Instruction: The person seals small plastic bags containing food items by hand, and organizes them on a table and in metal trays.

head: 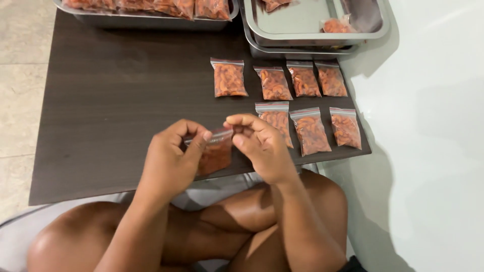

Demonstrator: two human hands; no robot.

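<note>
Both hands pinch one small bag [216, 153] at top strip: left hand [171, 156] & right hand [259, 146] equally near, fingers closed, strip lying left-right, bag hanging below.

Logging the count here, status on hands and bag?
Left hand and right hand both pinch small bag at its top. Seven bags lie beyond. Nothing obstructing.

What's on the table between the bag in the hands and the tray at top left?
Nothing: the head view shows bare dark table between the held bag and that tray.

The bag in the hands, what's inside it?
The small clear bag holds orange-red curved snack pieces. The left hand and right hand cover its sealed top and left edge.
</note>
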